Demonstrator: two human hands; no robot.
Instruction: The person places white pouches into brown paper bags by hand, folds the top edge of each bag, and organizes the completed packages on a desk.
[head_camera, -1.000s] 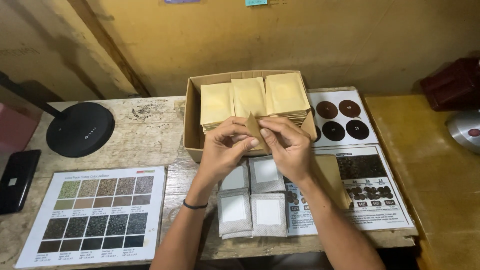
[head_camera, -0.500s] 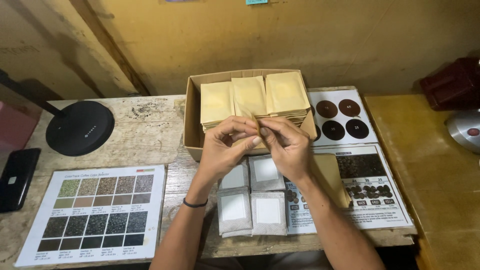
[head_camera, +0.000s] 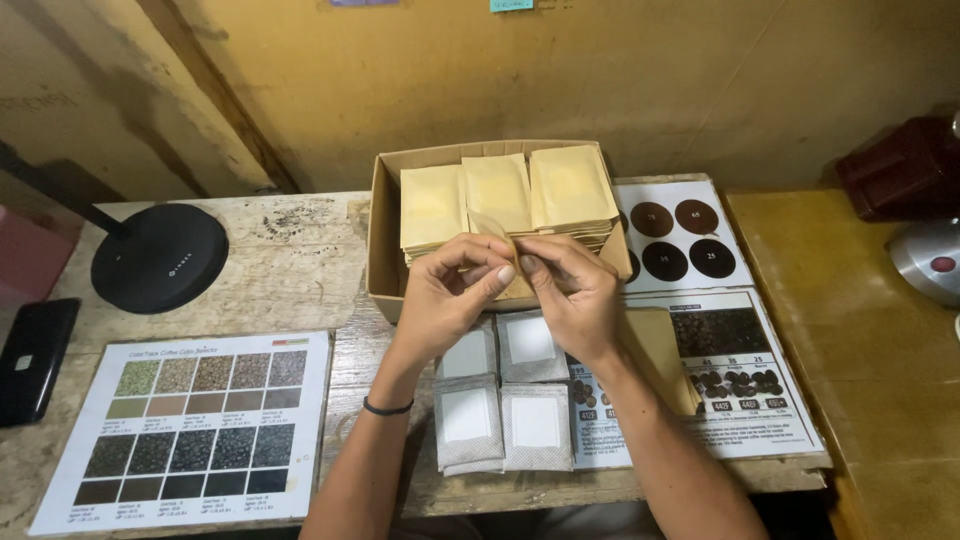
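Both hands meet in front of a cardboard box (head_camera: 386, 250), pinching one tan paper pouch (head_camera: 497, 229) by its top edge. My left hand (head_camera: 452, 295) grips it from the left, my right hand (head_camera: 570, 292) from the right. The box holds several stacks of the same tan pouches (head_camera: 570, 188). Below my hands, white and grey filter sachets (head_camera: 504, 420) lie in a small group on the wooden table (head_camera: 290, 270). A further tan pouch (head_camera: 662, 350) lies under my right forearm.
A colour chart of bean shades (head_camera: 190, 420) lies front left. Printed sheets with dark discs (head_camera: 680, 235) and bean photos (head_camera: 735, 385) lie at the right. A black round lamp base (head_camera: 160, 257) and a dark phone (head_camera: 35, 355) sit at the left.
My fingers have shifted slightly on the pouch's top edge; the hands stay in the same place in front of the box.
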